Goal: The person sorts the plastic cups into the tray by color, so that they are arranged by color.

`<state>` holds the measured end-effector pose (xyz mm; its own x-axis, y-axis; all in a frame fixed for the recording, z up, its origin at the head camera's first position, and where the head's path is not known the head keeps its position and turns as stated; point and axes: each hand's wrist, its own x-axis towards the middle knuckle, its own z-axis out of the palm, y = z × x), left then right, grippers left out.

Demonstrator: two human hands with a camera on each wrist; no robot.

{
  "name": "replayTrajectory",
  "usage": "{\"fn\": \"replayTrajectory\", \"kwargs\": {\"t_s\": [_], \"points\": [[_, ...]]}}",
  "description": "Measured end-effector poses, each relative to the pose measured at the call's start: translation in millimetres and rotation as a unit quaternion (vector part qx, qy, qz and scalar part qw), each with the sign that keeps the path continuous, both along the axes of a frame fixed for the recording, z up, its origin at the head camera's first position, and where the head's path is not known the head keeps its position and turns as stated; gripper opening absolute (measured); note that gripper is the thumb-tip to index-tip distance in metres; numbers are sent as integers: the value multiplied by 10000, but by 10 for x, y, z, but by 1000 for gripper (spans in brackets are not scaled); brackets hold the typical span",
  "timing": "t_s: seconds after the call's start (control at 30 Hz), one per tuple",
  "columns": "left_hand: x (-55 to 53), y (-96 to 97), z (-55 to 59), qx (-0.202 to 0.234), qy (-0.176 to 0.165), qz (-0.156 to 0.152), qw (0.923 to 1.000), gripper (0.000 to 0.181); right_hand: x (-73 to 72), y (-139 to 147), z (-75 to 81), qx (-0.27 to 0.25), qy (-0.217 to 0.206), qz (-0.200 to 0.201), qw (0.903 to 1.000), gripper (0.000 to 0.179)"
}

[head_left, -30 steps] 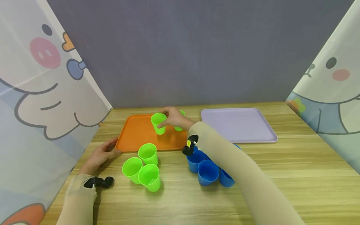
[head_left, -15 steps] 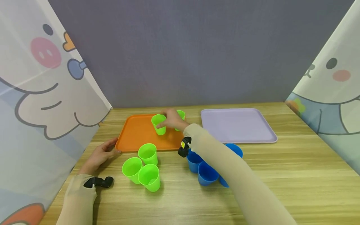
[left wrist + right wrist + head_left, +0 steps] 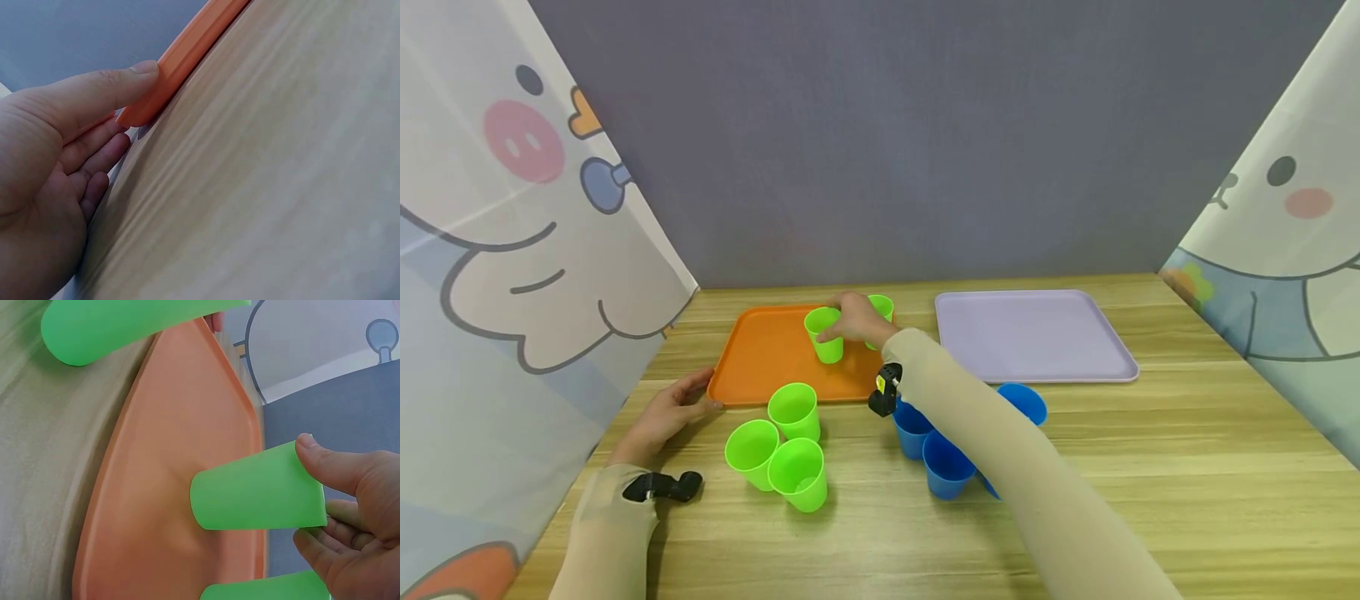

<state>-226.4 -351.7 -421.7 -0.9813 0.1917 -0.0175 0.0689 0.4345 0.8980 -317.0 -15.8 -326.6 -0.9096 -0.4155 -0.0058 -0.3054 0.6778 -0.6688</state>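
My right hand (image 3: 859, 320) holds a green cup (image 3: 250, 494) near its rim, with the thumb on one side and fingers on the other. This cup is upright over the right half of an orange tray (image 3: 760, 354). Another green cup (image 3: 882, 308) stands just right of it, partly hidden by the hand. At the tray's near left corner, my left hand (image 3: 666, 417) pinches the edge; in the left wrist view its thumb (image 3: 119, 87) lies along the orange rim. Three green cups (image 3: 797, 475) stand together on the table in front of the tray.
Several blue cups (image 3: 947, 467) cluster on the table under my right forearm, which partly covers them. A lilac tray (image 3: 1037, 337) lies at the back right. A grey wall (image 3: 925, 150) rises behind, with cartoon-printed sheets (image 3: 497, 192) at both sides.
The held green cup has come slightly down and nearer. My right wrist and forearm have shifted a little left, uncovering a blue cup. My left hand keeps its place.
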Motion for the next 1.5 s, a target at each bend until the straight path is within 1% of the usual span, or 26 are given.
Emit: {"fn": "replayTrajectory", "kwargs": {"t_s": [0.2,0.47,0.7,0.83,1.03,1.17,1.3,1.4,1.5], "points": [[-3,3,-4,-41,8,-2,10000,76,-12,6,1,97,-8,-20,10000,72],[5,-13,-3,-130,-111,-3,9999,78,7,36,26,3,-82,66,9999,72],[0,-15,7,-144,-102,-14,9998,77,34,80,146,7,-129,-47,9999,77],[7,-7,3,-130,-52,-6,9999,75,64,110,227,-51,-68,19,10000,78],[1,9,10,-74,-26,-19,10000,74,139,163,290,-323,-68,335,9989,76],[1,15,14,-64,-28,-33,10000,73,214,192,281,-598,-75,637,9961,74],[-2,9,8,-107,32,-68,9999,73,295,205,252,-802,-260,1107,9903,72],[-4,4,5,-158,62,-61,9998,72,350,199,230,-921,-508,1461,9837,70],[-6,2,7,-190,71,-62,9998,72,405,180,205,-950,-648,1781,9773,71]]}}
